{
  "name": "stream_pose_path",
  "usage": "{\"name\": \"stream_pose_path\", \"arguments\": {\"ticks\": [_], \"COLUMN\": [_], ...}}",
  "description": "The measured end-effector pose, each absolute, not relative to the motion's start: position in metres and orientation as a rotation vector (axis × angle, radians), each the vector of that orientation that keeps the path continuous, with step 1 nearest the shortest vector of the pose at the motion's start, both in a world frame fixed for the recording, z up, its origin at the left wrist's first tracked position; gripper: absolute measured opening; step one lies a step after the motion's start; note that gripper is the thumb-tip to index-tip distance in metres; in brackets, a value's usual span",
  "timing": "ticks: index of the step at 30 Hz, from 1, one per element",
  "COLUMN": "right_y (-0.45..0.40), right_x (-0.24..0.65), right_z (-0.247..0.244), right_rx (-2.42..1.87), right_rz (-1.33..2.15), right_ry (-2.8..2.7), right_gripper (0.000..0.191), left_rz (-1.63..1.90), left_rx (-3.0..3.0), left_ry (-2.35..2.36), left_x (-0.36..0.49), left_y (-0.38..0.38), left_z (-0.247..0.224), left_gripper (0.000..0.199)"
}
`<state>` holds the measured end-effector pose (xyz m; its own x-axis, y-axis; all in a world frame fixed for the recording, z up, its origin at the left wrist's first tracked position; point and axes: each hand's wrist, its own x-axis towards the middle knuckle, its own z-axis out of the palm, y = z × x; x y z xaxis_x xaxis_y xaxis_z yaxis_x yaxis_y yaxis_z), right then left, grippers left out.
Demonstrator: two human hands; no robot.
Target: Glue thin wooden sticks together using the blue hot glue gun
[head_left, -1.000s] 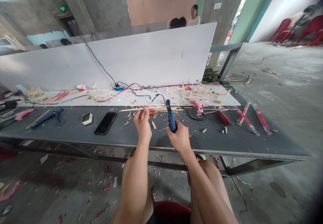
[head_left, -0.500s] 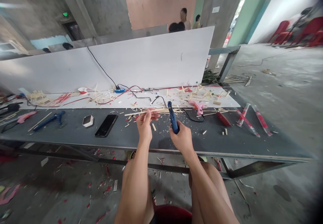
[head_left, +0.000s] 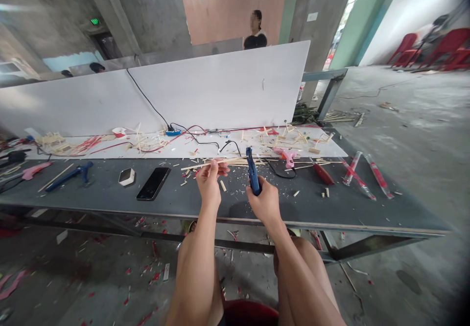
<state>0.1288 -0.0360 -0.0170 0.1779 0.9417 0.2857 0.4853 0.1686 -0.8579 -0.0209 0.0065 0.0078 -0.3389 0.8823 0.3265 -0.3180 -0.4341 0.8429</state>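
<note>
above the near edge of the grey table [head_left: 110,191], the left hand [head_left: 208,181] is raised with its fingers pinched closed on a thin wooden stick [head_left: 205,165], which runs roughly level and points off to the left and right of the fingertips. just to its right, the right hand [head_left: 265,202] is wrapped in a closed grip around the handle of a blue glue gun [head_left: 252,171], whose body stands nearly upright with the nozzle end up, near the stick's right part; whether they touch cannot be told. a black cord [head_left: 279,172] curls on the table just beyond the gun. both forearms rise from the person's bare knees below the table edge.

around the hands the tabletop is littered with short wood offcuts and a loose bundle of sticks [head_left: 242,161]. to the right lie a pink glue gun [head_left: 286,156], a red-handled tool [head_left: 323,173] and two long packets with red print [head_left: 358,176]. to the left lie a black phone [head_left: 153,183], a small white box [head_left: 127,175], another blue glue gun [head_left: 69,175] and a pink one [head_left: 35,170] near the far left end. behind them a white board [head_left: 220,88] stands upright along the table, with a blue power strip [head_left: 172,131] and red and black wires at its foot. a person [head_left: 255,34] stands beyond the board.
</note>
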Motion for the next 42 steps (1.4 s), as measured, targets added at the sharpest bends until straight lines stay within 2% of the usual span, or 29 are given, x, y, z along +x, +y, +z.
{"name": "stream_pose_path", "arguments": {"ticks": [8, 18, 33, 37, 40, 42], "right_y": [-0.039, -0.041, -0.041, -0.040, -0.040, -0.040], "right_x": [0.120, 0.115, 0.116, 0.117, 0.118, 0.119], "right_z": [-0.016, -0.014, -0.017, -0.017, -0.016, -0.016], "right_rx": [-1.388, -1.373, -1.441, -1.450, -1.441, -1.449], "right_rz": [0.559, 0.595, 0.546, 0.557, 0.562, 0.543], "right_ry": [-1.570, -1.547, -1.537, -1.513, -1.530, -1.553], "right_gripper": [0.020, 0.020, 0.020, 0.020, 0.020, 0.021], "left_rz": [1.851, 1.826, 1.736, 1.990, 2.266, 2.321], "left_rx": [1.120, 1.161, 1.170, 1.348, 1.622, 1.766], "left_ry": [0.879, 0.844, 0.951, 1.332, 1.500, 1.474], "left_x": [-0.020, -0.017, -0.020, -0.022, -0.026, -0.030], "left_y": [0.003, 0.001, 0.003, -0.004, -0.008, -0.007], "left_z": [0.011, 0.012, 0.009, 0.007, 0.007, 0.008], "left_gripper": [0.037, 0.031, 0.039, 0.047, 0.031, 0.022]}}
